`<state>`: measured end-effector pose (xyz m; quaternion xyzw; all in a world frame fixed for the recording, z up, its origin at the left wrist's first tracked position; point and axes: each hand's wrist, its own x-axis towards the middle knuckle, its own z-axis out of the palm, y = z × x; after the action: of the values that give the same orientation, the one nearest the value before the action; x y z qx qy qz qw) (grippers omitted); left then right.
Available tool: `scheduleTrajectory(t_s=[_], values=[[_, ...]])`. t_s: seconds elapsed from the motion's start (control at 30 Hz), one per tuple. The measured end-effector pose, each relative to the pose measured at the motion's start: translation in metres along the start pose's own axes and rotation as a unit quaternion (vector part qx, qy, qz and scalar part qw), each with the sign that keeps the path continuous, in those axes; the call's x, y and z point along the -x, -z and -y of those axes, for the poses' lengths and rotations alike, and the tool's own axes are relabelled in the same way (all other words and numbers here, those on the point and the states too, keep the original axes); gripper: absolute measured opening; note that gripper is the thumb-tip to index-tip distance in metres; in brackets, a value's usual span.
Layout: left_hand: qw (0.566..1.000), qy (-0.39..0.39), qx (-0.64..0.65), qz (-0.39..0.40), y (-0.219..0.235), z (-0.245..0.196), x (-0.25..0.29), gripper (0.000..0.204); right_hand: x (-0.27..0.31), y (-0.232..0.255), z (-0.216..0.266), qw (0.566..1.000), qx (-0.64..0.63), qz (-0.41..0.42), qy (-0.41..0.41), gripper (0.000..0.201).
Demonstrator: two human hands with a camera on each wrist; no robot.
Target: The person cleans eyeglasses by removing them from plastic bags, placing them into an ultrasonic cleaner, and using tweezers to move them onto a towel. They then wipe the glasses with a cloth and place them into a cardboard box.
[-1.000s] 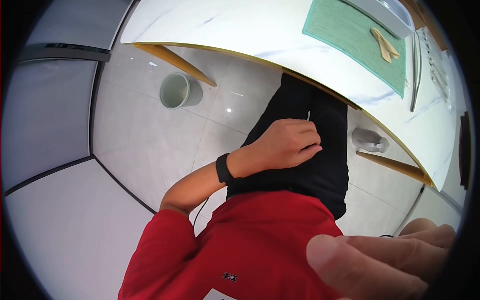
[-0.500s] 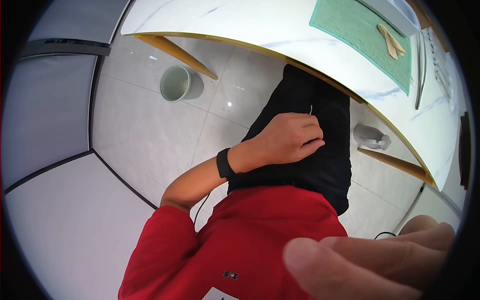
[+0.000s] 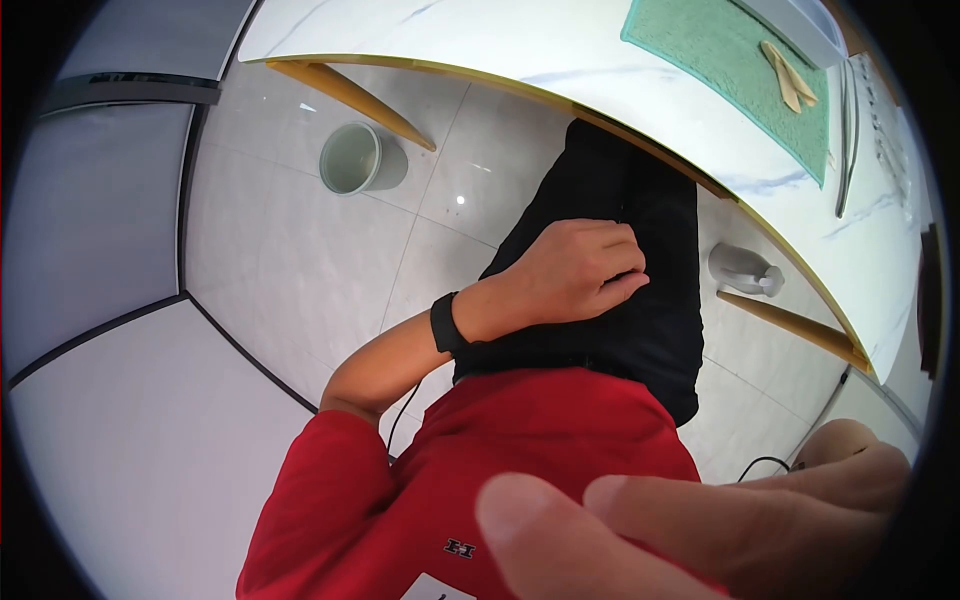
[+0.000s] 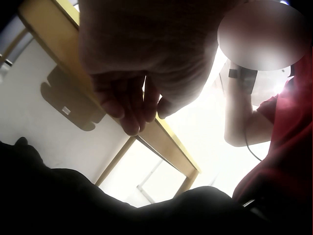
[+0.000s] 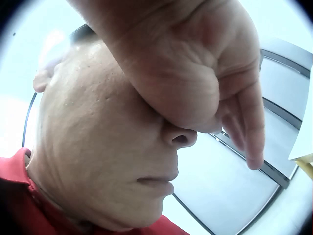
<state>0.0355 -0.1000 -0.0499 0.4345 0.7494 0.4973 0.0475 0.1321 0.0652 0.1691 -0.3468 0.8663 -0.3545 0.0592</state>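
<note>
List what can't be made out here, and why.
- White container, head view: far end cut off by the top edge.
- Black trousers, head view: lower legs hidden under the table.
- White label, head view: lower part cut off by the bottom edge.
- Left hand, left wrist view: palm detail lost in shadow.

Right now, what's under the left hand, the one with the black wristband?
Seen from the head camera, black cloth trousers show around the left hand. The patch directly beneath is covered; anything small there can't be seen.
</note>
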Motion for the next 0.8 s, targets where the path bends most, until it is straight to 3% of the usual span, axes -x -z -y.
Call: scheduleTrajectory(t_s=[0.2,0.6,0.8], values=[[1.0,-0.004,-0.009,0.005,0.0,0.004,-0.004,0.01,0.015,0.019,-0.014,1.0,-0.004,-0.001,-0.02,0.045],[1.0,0.007,0.005,0.017,-0.007,-0.001,-0.013,0.01,-0.01,0.002,-0.022,0.999,-0.039,-0.022,0.026,0.046],[1.0,0.006,-0.006,0.024,-0.008,0.002,-0.018,0.009,-0.001,0.027,-0.05,0.999,-0.046,-0.025,-0.001,0.047]])
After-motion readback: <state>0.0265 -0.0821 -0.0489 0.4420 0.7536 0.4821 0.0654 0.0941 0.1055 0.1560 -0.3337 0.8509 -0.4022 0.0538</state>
